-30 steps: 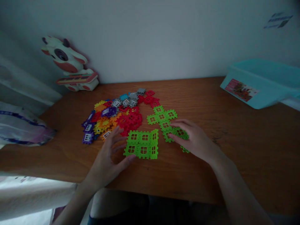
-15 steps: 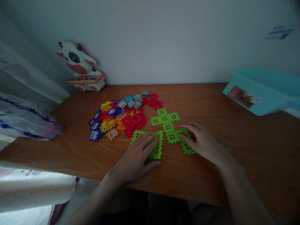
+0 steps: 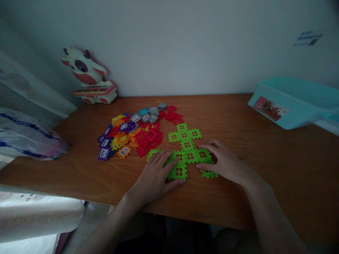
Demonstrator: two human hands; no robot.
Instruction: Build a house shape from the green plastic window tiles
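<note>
Flat lime-green window tiles, joined by toothed edges, form a cross-like shape (image 3: 187,145) on the wooden table. My left hand (image 3: 156,173) lies over a green tile panel (image 3: 179,172), its fingers stretched out across the top and its thumb by the near edge. That panel's right side meets the lower row of the cross; whether the teeth are locked I cannot tell. My right hand (image 3: 221,160) straddles the row's right-hand green tile (image 3: 203,155), index finger at the far edge and thumb at the near edge. Another green tile (image 3: 209,174) shows partly below the right thumb.
A heap of red, yellow, orange, purple and grey tiles (image 3: 149,137) lies left of the cross. A cow toy with a keyboard (image 3: 94,90) stands back left, a turquoise bin (image 3: 291,106) back right. A clear plastic bag (image 3: 31,137) rests at the left.
The cross has turned and shifted left, so its lower row now meets the panel under my left hand. My right hand has moved slightly left with it.
</note>
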